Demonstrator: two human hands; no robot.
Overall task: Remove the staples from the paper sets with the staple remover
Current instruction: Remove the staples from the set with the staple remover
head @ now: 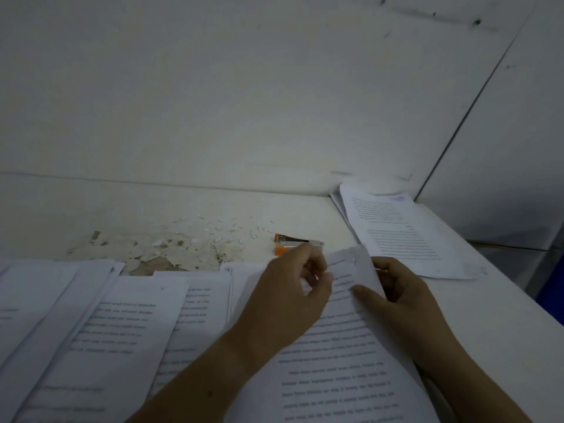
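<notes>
Two hands pinch the top corner of a paper set (335, 346), lower centre of frame.
I see the left hand (293, 288) and right hand (396, 294) both curled on that lifted corner; the orange staple remover (297, 244) lies unheld on the table (503, 331), just above the left hand.

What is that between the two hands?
In the head view, the lifted top corner of a paper set sits between the left hand and right hand; both hold it.
</notes>
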